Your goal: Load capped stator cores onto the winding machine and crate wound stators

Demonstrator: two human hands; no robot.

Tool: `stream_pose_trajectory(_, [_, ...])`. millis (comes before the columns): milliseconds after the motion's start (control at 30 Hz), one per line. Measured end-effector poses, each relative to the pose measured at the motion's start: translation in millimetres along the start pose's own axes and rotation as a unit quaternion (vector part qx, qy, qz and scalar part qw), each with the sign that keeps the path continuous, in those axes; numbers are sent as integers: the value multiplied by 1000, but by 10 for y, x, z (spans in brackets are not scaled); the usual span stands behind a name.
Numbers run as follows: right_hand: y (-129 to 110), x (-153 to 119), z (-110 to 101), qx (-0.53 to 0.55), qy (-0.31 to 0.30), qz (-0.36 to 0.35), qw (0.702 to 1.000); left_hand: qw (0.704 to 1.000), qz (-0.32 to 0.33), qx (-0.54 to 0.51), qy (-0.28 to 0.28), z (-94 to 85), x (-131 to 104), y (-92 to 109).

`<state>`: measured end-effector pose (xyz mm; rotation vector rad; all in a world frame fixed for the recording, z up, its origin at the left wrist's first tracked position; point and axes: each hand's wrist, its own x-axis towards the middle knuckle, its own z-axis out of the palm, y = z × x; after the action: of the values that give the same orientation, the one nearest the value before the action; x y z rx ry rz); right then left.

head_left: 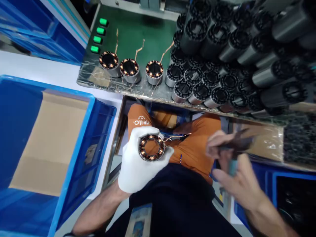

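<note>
A green-topped workbench (153,33) spans ten to two o'clock, bearing four green buttons (97,40) near eleven, three copper-wound stators (132,78) between ten and twelve, and massed black-ended stators (219,94) toward two.

right hand (238,176): blurred | dark tool (240,141): blurred, kind unclear | blue bin (70,168): cut by left edge

Cardboard (49,141) in blue bin (76,151); four green buttons (97,39).

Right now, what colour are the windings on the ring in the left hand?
Copper; the windings show best in the head view, the only one.
</note>
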<state>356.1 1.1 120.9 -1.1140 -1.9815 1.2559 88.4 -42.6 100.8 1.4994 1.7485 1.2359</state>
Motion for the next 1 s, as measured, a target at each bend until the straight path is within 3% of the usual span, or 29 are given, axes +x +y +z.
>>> stream_pose_trajectory(67, [82, -185, 149, 40, -63, 52, 996, 1000, 27, -2, -11, 26, 20, 24])
stream_pose_trajectory(133, [123, -259, 265, 86, -77, 73, 991, 999, 39, -22, -28, 72, 24, 41])
stream_pose_trajectory(400, [136, -158, 365, 131, -63, 63, 987, 994, 81, -34, -68, 180, -30, -19])
stream_pose_trajectory(700, [310, -148, 515, 135, -9, 22, 991, 994, 89, 17, -53, 209, -67, -30])
stream_pose_trajectory(833, [607, 61, 633, 176, -3, 143, 974, 989, 74, 124, -34, 315, -50, -210])
stream_pose_trajectory(933, [851, 203, 710, 256, -51, 226, 939, 986, 32, 150, -63, 369, -42, -372])
stream_pose_trajectory(1000, [921, 259, 731, 308, -100, 238, 916, 985, 69, 123, -98, 382, -40, -427])
